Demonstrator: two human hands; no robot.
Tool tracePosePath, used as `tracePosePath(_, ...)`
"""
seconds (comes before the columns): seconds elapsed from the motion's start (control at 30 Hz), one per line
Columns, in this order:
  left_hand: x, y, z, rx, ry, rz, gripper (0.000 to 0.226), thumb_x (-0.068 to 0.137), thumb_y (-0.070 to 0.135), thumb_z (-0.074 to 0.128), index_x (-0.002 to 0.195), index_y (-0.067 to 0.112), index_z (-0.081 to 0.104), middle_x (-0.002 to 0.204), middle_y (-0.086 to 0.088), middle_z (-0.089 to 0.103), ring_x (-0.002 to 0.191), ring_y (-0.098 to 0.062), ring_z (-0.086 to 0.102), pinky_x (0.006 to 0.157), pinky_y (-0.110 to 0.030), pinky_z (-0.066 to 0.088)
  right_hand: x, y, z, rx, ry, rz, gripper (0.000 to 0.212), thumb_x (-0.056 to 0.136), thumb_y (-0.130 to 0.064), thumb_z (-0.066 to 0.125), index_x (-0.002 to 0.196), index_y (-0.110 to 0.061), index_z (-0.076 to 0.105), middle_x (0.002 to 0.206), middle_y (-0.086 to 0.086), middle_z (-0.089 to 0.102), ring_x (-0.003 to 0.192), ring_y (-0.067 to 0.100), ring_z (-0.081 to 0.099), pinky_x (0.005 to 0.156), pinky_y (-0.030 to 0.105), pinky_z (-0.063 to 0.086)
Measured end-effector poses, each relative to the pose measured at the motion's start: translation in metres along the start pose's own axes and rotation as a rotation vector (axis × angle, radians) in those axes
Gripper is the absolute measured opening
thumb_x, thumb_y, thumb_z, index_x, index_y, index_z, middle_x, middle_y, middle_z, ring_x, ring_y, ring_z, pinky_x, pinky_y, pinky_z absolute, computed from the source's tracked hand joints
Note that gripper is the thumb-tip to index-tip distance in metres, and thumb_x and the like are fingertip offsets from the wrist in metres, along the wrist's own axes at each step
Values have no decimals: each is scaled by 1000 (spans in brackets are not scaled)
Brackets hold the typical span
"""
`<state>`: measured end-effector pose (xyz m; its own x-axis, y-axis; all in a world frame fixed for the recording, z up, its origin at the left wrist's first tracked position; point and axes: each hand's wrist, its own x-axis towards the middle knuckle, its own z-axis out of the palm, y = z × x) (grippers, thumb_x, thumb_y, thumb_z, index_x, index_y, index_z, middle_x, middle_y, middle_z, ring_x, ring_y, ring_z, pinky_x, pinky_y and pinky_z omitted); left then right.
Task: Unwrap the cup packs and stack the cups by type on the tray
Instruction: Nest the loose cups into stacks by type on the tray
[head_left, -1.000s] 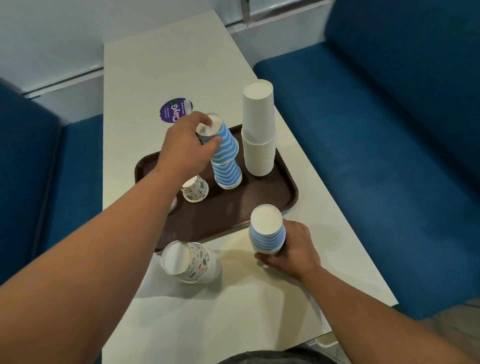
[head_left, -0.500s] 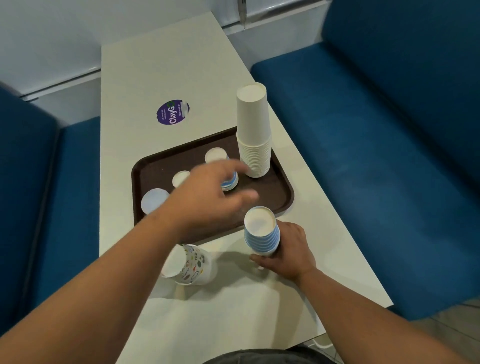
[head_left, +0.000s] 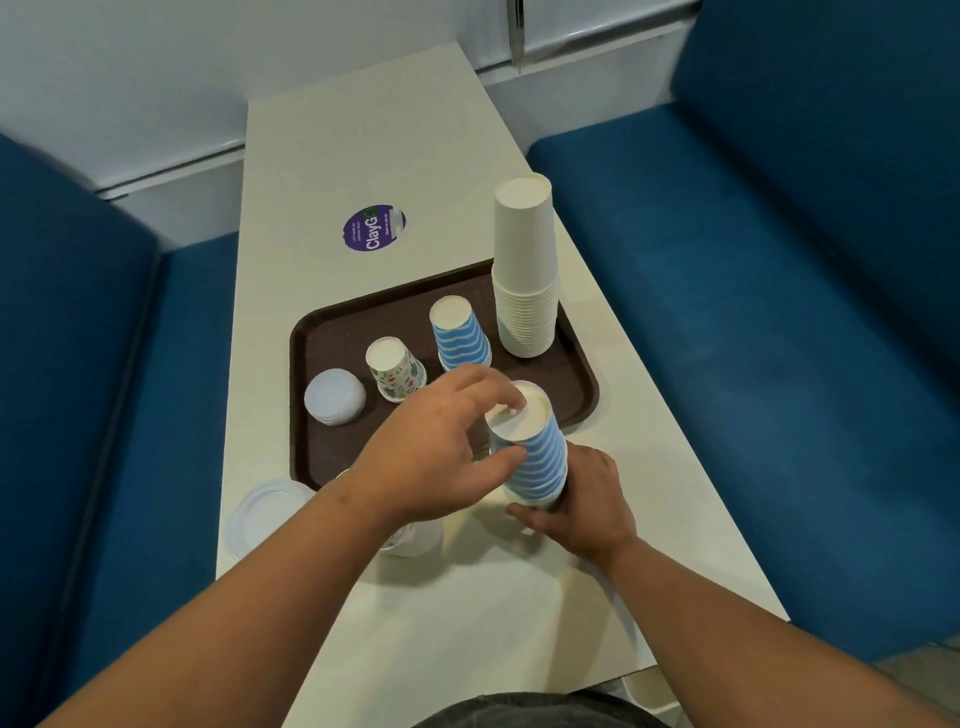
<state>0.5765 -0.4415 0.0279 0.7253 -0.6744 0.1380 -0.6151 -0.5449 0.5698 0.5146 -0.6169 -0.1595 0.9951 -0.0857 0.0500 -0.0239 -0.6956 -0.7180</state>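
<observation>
The right hand (head_left: 582, 501) clamps the base of the blue-striped stack (head_left: 537, 452) on the counter (head_left: 467, 613); the left hand (head_left: 441, 447) pinches its top cup. Judged step: peeling a cup off, next carrying it beyond the grip to the striped cup (head_left: 460, 332) on the tray (head_left: 584, 384).

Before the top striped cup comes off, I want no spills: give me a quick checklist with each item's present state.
1. Right hand grips the base of the striped stack: ok.
2. Left hand has fingers on the stack's top cup: ok.
3. Striped cups on the tray stand upright to take more: ok.
4. Bare tray around them: ok.
5. White stack stands apart from the striped cups: ok.
6. Top cup loose from the one beneath: cannot tell.
</observation>
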Motion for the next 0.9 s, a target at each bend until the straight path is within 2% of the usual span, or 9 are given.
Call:
tracePosePath(0.13,3,1,-11,-52,95,25,33,76,34,71,105,21,65,109,11,58,96,6,51,84,-18,41,-1,-4,-2,2,14,-11,53,57,-64,79,95,-35,57,78,-23,56,83,10,60,80,37,47)
tracePosePath(0.27,16,-5,-30,-224,296,-53,30,74,32,70,102,22,63,100,5,63,86,-14,58,80,-31,49,-3,-4,-4,-7,2,9,57,56,-66,79,101,-39,55,84,-26,54,90,11,59,89,35,45)
tracePosePath(0.37,34,-33,-42,-171,401,-205,28,75,34,71,102,31,61,97,5,62,76,-17,60,78,-41,54,-3,-7,-5,-27,-7,39,57,54,-62,82,96,-43,49,83,-26,50,90,13,57,88,32,42)
tracePosePath(0.47,59,-62,-47,-71,414,-303,27,80,32,69,106,28,62,105,8,57,89,-20,63,84,-42,54,-2,-7,-5,-16,6,43,56,50,-61,83,93,-40,53,81,-26,49,86,15,59,84,33,45)
tracePosePath(0.57,85,-79,-44,18,389,-331,29,84,30,68,111,22,62,112,5,57,99,-18,58,85,-31,49,-2,-8,-5,-25,11,46,57,50,-59,84,93,-41,52,80,-29,45,87,14,58,85,31,42)
tracePosePath(0.67,101,-90,-32,69,314,-382,30,85,32,68,112,20,60,109,0,57,93,-17,56,79,-25,42,-2,-6,-3,-40,11,60,62,51,-60,83,102,-35,58,83,-32,43,93,13,56,88,28,38)
tracePosePath(0.77,103,-100,-16,167,68,-472,31,88,33,65,116,19,60,106,-3,59,94,-22,57,78,-26,39,-3,-5,-3,-34,10,70,66,52,-61,82,107,-35,58,87,-34,41,98,13,54,90,26,34)
tracePosePath(0.83,100,-101,-12,207,-88,-526,39,90,35,63,126,20,58,120,-6,61,104,-23,57,87,-29,41,-3,-6,-4,-29,4,82,67,52,-59,84,109,-33,59,89,-32,42,99,13,53,91,26,32)
tracePosePath(0.9,94,-88,-17,210,-80,-485,45,91,35,62,133,20,55,134,-4,56,116,-22,53,98,-30,38,-2,-8,-5,-36,-3,84,67,52,-59,83,109,-33,59,90,-28,46,99,15,55,92,27,33)
